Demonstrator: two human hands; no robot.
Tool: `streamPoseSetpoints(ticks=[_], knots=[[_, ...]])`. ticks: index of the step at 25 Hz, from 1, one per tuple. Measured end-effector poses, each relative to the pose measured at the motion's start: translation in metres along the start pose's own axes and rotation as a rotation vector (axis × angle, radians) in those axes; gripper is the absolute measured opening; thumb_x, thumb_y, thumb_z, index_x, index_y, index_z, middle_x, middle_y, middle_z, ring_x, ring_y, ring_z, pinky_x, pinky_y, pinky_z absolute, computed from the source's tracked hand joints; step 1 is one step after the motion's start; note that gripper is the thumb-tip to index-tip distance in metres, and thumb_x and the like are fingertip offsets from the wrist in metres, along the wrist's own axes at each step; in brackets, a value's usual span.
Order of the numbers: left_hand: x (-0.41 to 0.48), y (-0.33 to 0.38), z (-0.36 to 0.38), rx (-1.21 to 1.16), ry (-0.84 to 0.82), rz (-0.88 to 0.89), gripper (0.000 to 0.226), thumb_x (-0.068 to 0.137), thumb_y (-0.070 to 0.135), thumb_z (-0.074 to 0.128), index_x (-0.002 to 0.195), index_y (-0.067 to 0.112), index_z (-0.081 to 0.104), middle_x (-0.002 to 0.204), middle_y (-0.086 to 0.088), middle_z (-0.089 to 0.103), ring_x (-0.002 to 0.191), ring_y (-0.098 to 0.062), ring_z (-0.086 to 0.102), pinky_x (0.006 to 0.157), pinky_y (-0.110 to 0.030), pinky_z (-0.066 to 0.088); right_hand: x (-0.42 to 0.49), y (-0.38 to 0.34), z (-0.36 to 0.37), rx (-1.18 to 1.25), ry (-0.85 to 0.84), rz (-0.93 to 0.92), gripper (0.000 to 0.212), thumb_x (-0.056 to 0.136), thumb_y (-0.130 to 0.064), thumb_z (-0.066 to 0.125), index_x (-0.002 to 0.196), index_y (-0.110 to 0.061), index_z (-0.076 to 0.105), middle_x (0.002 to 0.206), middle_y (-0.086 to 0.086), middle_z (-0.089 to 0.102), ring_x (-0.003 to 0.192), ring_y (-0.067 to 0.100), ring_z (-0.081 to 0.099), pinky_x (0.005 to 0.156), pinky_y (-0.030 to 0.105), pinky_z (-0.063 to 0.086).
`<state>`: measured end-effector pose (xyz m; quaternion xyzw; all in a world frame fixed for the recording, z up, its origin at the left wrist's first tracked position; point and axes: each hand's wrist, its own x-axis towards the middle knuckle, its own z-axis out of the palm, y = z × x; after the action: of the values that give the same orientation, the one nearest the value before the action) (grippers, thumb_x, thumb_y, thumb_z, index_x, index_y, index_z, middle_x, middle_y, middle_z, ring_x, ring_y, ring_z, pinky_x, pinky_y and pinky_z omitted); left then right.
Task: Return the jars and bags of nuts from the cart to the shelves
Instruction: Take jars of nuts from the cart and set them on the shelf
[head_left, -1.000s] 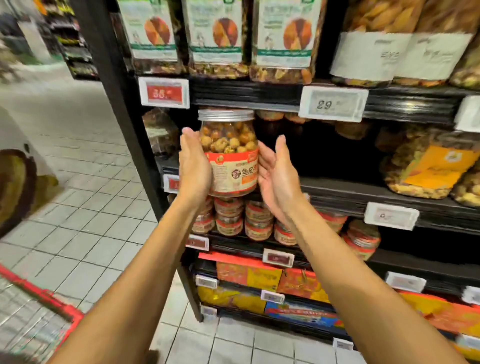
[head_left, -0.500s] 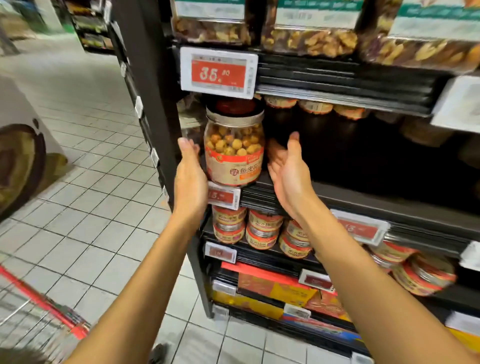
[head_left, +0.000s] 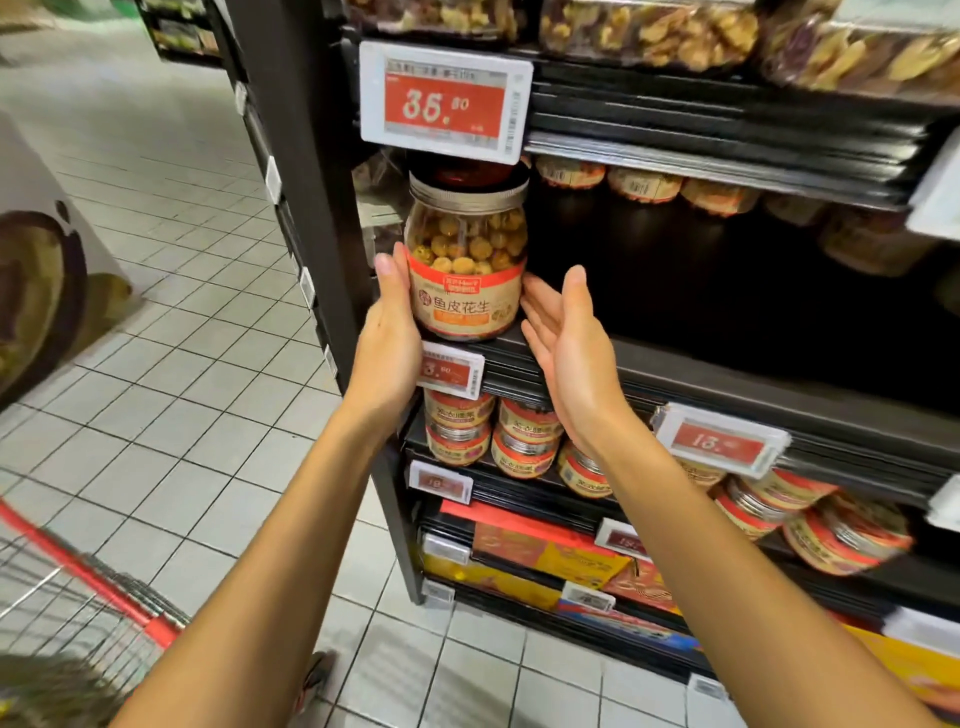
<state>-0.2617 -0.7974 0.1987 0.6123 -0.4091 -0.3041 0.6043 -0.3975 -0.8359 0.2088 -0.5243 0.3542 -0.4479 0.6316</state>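
- Cart (head_left: 104, 590): well below and left of the jar (head_left: 465, 260); contents mostly out of view, so the remaining stock cannot be told.
- Left hand (head_left: 389, 332): fingers straight, flat against the jar's left side.
- Jar: upright at the front edge of the shelf (head_left: 727, 382); judged as placed, not yet pushed back.
- Right hand (head_left: 571, 338): fingers spread, palm toward the jar, just right of it; holds nothing.

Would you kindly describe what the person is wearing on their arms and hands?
Both forearms are bare, with no sleeves in view. The left hand and right hand wear no gloves, and no watch, bracelet or ring shows on either.
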Motion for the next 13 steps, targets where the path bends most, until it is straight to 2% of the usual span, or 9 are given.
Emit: streamPoseSetpoints(ticks=[2,3,5,6,8,11,13], knots=[[-0.004,0.007,0.003,0.001,0.047,-0.004,0.055,0.098,0.054,0.009,0.140,0.035,0.039,0.112,0.033,0.048,0.090,0.034,0.042,0.062,0.014,0.026,-0.001,0.001,0.004,-0.026,-0.023,0.007,0.057,0.101,-0.040,0.016,0.143,-0.004,0.031,0.150,0.007,0.035,0.137,0.013,0.033,0.114,0.025,0.024],[-0.008,0.011,0.005,-0.002,0.077,-0.011,0.054,0.098,0.054,0.010,0.137,0.036,0.044,0.109,0.030,0.052,0.084,0.033,0.046,0.060,0.013,0.029,-0.002,-0.001,0.004,-0.038,-0.033,0.010,0.056,0.101,-0.039,0.016,0.143,-0.004,0.031,0.150,0.007,0.035,0.137,0.013,0.033,0.114,0.026,0.024],[-0.027,0.016,0.006,-0.017,0.121,-0.010,0.051,0.098,0.054,0.013,0.127,0.040,0.053,0.113,0.024,0.058,0.090,0.021,0.052,0.069,0.007,0.034,-0.007,-0.004,0.001,-0.053,-0.037,-0.001,0.055,0.102,-0.038,0.016,0.141,-0.004,0.036,0.147,0.007,0.040,0.135,0.013,0.037,0.114,0.026,0.026],[-0.044,0.017,0.005,-0.029,0.138,0.012,0.044,0.099,0.051,0.017,0.119,0.044,0.056,0.109,0.028,0.060,0.094,0.018,0.052,0.076,0.002,0.035,-0.013,-0.004,0.000,-0.045,-0.023,-0.016,0.053,0.102,-0.037,0.018,0.138,-0.004,0.041,0.143,0.007,0.045,0.132,0.013,0.041,0.113,0.027,0.029],[-0.084,0.015,-0.007,-0.061,0.179,0.041,0.035,0.101,0.041,0.027,0.096,0.043,0.061,0.092,0.032,0.065,0.092,0.015,0.057,0.081,-0.005,0.039,-0.034,0.002,-0.002,-0.001,0.012,-0.056,0.048,0.103,-0.033,0.022,0.125,-0.004,0.054,0.127,0.004,0.058,0.119,0.012,0.055,0.105,0.026,0.041],[-0.163,-0.001,-0.044,-0.180,0.351,-0.084,0.043,0.102,0.028,0.033,0.082,0.017,0.069,0.078,0.006,0.074,0.075,-0.007,0.069,0.071,-0.014,0.051,-0.086,0.033,0.020,0.046,-0.216,0.080,0.043,0.103,-0.027,0.024,0.104,-0.006,0.061,0.108,0.004,0.066,0.092,0.013,0.069,0.083,0.022,0.054],[-0.225,-0.015,-0.073,-0.208,0.588,-0.180,0.045,0.101,0.024,0.033,0.076,0.011,0.067,0.071,0.003,0.073,0.063,-0.009,0.068,0.063,-0.015,0.052,-0.126,0.059,0.046,0.022,-0.417,0.243,0.040,0.103,-0.026,0.026,0.098,-0.008,0.061,0.104,0.005,0.066,0.082,0.015,0.071,0.076,0.023,0.055]])
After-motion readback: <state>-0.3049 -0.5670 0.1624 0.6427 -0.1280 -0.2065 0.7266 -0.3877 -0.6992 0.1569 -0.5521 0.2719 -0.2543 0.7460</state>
